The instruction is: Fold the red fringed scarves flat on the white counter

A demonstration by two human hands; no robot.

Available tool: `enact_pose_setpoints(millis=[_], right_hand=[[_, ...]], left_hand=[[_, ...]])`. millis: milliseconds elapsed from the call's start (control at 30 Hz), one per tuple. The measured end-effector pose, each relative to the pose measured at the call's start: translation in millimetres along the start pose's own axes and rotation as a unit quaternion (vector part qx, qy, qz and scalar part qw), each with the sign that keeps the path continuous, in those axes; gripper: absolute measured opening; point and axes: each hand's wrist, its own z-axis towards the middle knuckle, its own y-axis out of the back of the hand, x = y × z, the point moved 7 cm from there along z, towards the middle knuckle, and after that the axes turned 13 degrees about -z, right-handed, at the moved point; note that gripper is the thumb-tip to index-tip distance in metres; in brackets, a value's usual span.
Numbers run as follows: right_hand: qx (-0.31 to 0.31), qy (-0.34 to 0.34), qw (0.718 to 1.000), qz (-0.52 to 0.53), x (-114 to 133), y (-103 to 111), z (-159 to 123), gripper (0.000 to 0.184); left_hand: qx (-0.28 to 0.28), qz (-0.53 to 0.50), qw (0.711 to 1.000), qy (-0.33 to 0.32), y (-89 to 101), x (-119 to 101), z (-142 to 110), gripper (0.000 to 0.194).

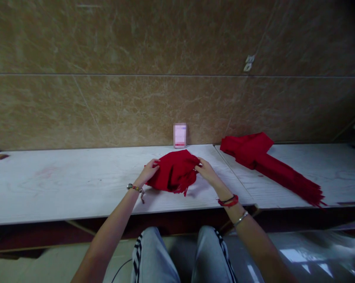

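Note:
A red fringed scarf (177, 169) lies bunched on the white wood-grain table (77, 184) in front of me, its fringe hanging toward the near edge. My left hand (149, 171) grips its left side, thumb and fingers closed on the cloth. At the right corner, my right hand (205, 169) pinches the fabric between thumb and fingers. Farther right, a second red scarf (254, 151) lies loosely folded, with one long fringed end stretching toward the front edge; neither hand touches it.
A phone-like rectangle (180, 135), its surface blurred out, leans against the brown marbled wall (121, 106) behind the scarf. A seam runs across the table between the two scarves. An open shelf (195, 220) sits under the tabletop, above my knees. A socket (248, 63) is on the wall.

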Motion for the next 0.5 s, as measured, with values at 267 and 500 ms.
enact_pose_setpoints(millis=[267, 500], right_hand=[[-0.007, 0.013, 0.988, -0.155, -50, 54, -24, 0.023], [-0.005, -0.070, 0.986, -0.149, -37, 6, 79, 0.032]], left_hand=[[-0.151, 0.203, 0.957, -0.142, 21.5, -12, -40, 0.039], [-0.031, -0.061, 0.988, 0.141, 53.4, 31, -19, 0.034]])
